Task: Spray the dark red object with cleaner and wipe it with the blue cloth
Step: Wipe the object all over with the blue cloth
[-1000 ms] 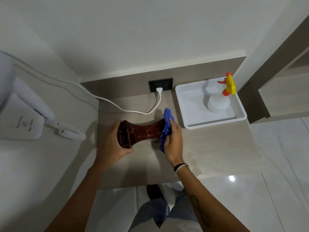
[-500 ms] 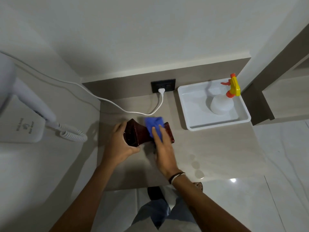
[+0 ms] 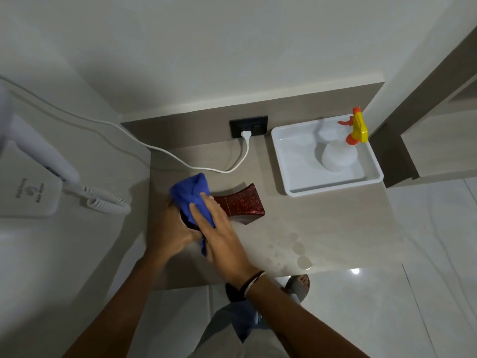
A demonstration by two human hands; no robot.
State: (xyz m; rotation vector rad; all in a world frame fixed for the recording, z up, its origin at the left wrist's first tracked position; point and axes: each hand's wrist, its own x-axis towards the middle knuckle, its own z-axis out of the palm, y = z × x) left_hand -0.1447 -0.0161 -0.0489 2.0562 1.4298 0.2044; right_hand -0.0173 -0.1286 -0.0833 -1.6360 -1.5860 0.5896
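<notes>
A white wall-mounted hair dryer (image 3: pixel 31 161) with a coiled cord (image 3: pixel 108 204) occupies the left wall. On the beige stone-look tabletop (image 3: pixel 322 223), the left hand (image 3: pixel 167 233) is closed around the left end of the dark red speckled flared object (image 3: pixel 240 206), which lies on its side. The right hand (image 3: pixel 219 233) presses the crumpled blue cloth (image 3: pixel 191 195) onto that same end, fingers flat. Water droplets (image 3: pixel 299 251) lie near the front edge. At right, a white rectangular plastic tray (image 3: pixel 291 161) holds a translucent spray bottle (image 3: pixel 338 156) with a yellow-and-orange trigger head.
</notes>
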